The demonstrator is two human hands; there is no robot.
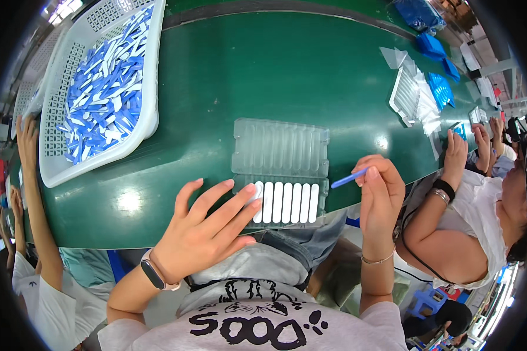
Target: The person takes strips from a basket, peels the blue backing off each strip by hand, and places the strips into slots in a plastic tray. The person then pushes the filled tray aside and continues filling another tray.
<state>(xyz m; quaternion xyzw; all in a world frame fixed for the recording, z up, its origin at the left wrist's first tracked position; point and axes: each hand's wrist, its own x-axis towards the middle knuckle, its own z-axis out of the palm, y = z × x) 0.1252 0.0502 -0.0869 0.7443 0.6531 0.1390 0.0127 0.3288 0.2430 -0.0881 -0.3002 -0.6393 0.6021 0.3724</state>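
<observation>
Your left hand (202, 231) lies flat and open, fingers spread, its fingertips (250, 189) pressing the left end of the clear plastic hinged tray (280, 146) at the near edge of the green belt table (228, 76). White oblong sticks (288, 202) fill the slots of its near half, side by side; the far half lies open. Your right hand (380, 190) pinches a thin blue stick (349, 178) just right of the tray, tip aimed at it. A white perforated basket (149, 88) of blue and white sticks sits far left.
</observation>
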